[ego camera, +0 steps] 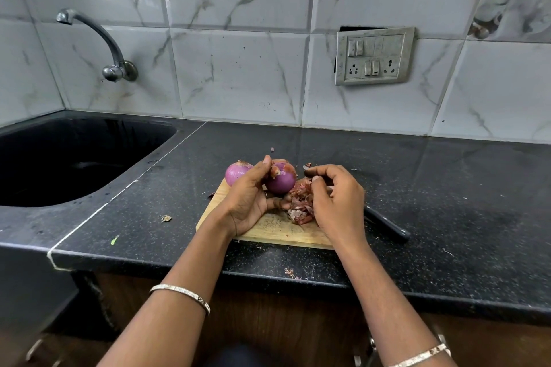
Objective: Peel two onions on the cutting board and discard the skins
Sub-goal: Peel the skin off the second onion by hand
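1. Two slim silver bangles (182,292) nearest, one on each forearm.
2. Beyond them, a speckled black stone countertop (447,188), dotted with a few scraps of skin near its front edge.
3. On that, a rectangular pale wooden cutting board (268,229), partly hidden under both hands.
4. Left hand (247,202) over the board's left half, clamped on a glossy round purple onion (281,183): thumb on top, fingertips curled beneath, with a tatter of papery skin at the top beside the thumb.
5. Right hand (337,199) over the board's right side, fingers curled inward, thumb against a heap of reddish-brown papery onion skins (301,205) on the board; cannot tell whether pinching a piece or only touching.
6. Under that hand, a black-handled kitchen knife (387,226) lying slantwise, handle poking past the board's right edge onto the counter.
7. At the board's far left corner, a second round purple onion (237,173), just behind the left hand and beside the held one.
8. Farther left, a sunken black sink (89,158), with a curved chrome tap (98,36) above it.
9. Farthest, grey-veined white wall tiles (238,68) and a grey switch-and-socket plate (374,55) to the right.
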Action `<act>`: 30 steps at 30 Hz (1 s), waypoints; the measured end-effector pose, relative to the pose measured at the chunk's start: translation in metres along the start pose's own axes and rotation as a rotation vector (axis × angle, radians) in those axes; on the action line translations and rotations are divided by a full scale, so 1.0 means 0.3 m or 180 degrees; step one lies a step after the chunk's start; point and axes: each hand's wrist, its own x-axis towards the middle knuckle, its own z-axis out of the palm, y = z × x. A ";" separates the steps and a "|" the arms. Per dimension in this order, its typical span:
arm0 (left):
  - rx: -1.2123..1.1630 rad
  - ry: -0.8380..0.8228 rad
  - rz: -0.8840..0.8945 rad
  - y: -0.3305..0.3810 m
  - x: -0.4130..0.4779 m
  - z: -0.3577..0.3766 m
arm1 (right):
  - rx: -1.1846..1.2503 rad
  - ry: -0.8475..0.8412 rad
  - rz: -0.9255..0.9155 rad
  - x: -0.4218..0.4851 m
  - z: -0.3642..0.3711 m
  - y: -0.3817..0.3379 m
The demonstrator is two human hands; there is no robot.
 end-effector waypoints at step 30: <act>0.0290 -0.0136 0.0226 -0.006 0.000 -0.016 | -0.0152 -0.0068 0.0062 0.009 0.001 0.026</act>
